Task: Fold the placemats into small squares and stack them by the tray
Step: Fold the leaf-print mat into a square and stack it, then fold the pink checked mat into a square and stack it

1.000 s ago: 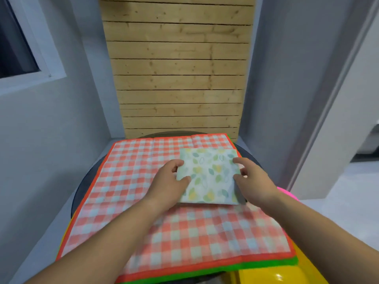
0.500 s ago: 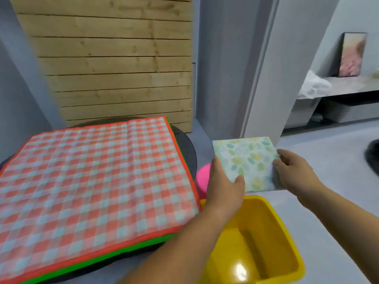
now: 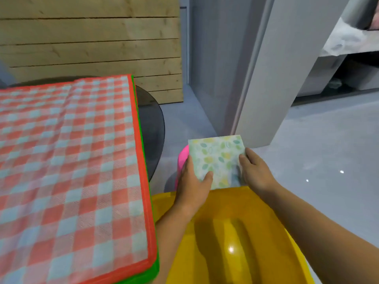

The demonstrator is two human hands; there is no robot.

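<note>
Head view. Both forearms reach forward from the lower edge of the frame, over the yellow tray, and meet at a folded placemat with a pale leaf print. The left hand clasps the near left corner of the square, thumb lying on the upper face and the fingers hidden beneath. The right hand pinches the right edge, thumb on top and fingertips curled around the side. The folded placemat is held roughly level just beyond the tray's far rim, partly above a pink object of which only a curved side shows. Being almost square, the placemat has no clear long axis; its edges are turned slightly clockwise, so its far right corner points toward the grey wall panel. Whether it rests on the pink object or is held clear of it cannot be told. To the left, an unfolded red-checked placemat lies flat atop a stack, with a green edge visible below it, on a dark round table.
</note>
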